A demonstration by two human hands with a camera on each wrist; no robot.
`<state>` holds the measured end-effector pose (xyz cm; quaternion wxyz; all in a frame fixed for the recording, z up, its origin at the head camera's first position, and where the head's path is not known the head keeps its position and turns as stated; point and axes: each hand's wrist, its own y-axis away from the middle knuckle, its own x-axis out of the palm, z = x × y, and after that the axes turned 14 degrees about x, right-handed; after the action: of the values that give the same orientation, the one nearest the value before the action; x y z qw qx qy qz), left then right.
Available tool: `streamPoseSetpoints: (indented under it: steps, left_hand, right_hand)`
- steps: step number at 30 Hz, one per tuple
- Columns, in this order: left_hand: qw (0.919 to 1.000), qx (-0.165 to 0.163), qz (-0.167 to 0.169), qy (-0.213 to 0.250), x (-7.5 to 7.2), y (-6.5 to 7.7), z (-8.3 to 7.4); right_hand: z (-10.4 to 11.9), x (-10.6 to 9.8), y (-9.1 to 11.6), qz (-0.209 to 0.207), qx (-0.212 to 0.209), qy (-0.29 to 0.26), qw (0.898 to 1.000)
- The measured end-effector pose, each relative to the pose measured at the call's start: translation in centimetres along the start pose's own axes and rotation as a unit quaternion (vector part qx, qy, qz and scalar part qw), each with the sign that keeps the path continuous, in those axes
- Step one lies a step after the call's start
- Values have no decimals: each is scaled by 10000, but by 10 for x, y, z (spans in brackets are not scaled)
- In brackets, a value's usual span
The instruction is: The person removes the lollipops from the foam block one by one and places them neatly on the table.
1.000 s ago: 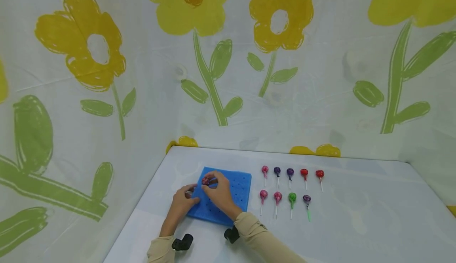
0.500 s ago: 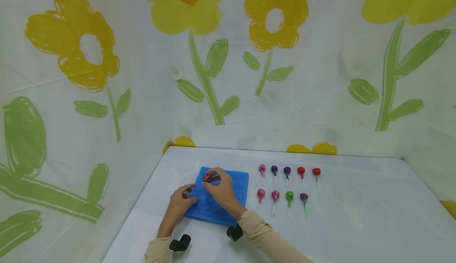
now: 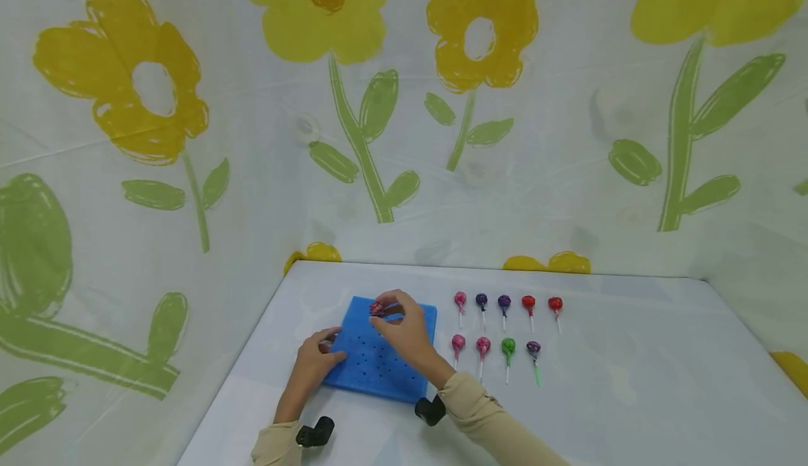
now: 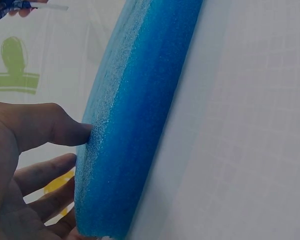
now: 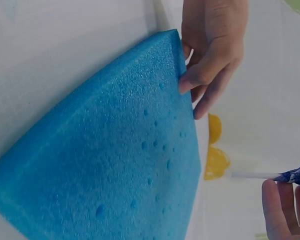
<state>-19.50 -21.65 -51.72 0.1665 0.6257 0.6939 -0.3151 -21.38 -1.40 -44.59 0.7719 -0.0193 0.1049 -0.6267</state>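
A blue foam block (image 3: 379, 368) with rows of small holes in its top lies on the table. At its left edge my left hand (image 3: 312, 361) holds it; the thumb (image 4: 65, 127) touches the edge and the other fingers are along the side. Over the block's far part, my right hand (image 3: 409, 329) pinches a wrapped lollipop (image 3: 376, 309) by its head between thumb and fingers. In the right wrist view the lollipop's white stick (image 5: 252, 175) sticks out from a dark blue wrapper, clear of the foam.
Right of the block, several wrapped lollipops lie in two rows. The back row includes a red lollipop (image 3: 555, 304); the front row has a green lollipop (image 3: 508, 345) and a purple one with a green stick (image 3: 537, 375). A flower-printed cloth (image 3: 265, 171) stands behind the white table (image 3: 631, 368).
My right hand has moved right and toward the back over the foam with the lollipop. The left hand stays at the block's edge. The head view has shifted a little.
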Motion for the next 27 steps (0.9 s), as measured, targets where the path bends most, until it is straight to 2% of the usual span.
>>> streamPoseSetpoints:
  steps: [5,18,25,27]
  left_hand:
    - [10000,-5,-31,20,-2,1,-3]
    - [9999,-68,-15,-89,-2,1,-2]
    - [9999,36,-24,-107,-3,1,-2]
    - [10000,42,-11,-77,-3,1,-1]
  right_hand:
    - [21,-15,11,95,47,5,9999]
    - [29,-46,18,-435,151,240,9987]
    - [-2,-67,11,-782,36,412,9961]
    - [-3,-74,14,-848,17,491,9952]
